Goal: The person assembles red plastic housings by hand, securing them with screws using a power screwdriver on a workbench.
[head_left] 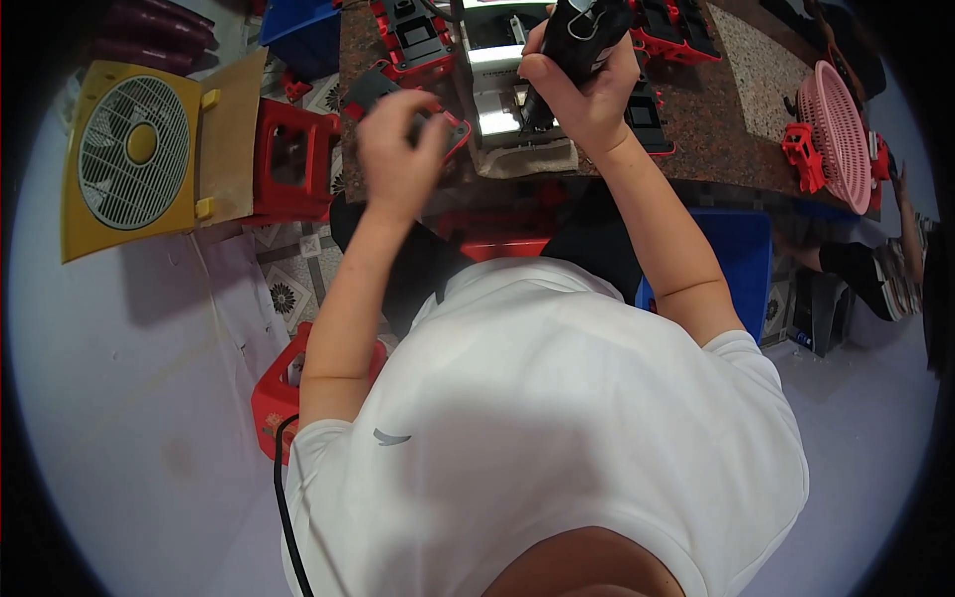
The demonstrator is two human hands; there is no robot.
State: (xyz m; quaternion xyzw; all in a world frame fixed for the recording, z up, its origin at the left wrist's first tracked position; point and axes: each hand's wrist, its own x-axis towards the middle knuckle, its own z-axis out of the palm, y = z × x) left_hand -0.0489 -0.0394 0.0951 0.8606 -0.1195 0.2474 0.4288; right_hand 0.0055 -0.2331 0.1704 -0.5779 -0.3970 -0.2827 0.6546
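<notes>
My right hand (605,107) is wrapped round a black electric screwdriver (580,40) with a wire hanging loop, its tip end pointing down over a shiny metal fixture (497,119). My left hand (398,149) is smeared by motion, fingers bent, just over a black plastic part with red edging (370,90). Whether it touches or holds anything does not show. A similar black-and-red part (416,40) lies beyond it at the far left of the tabletop. To the right of the fixture lies another such part (652,124), partly hidden by my right hand.
More black-and-red parts (686,30) lie at the back right of the speckled stone table (716,129). A pink basket (834,134) and red clamp-like pieces (802,157) are at its right end. A yellow fan (139,144) and red stool (298,159) stand left; another person's arm (907,224) shows right.
</notes>
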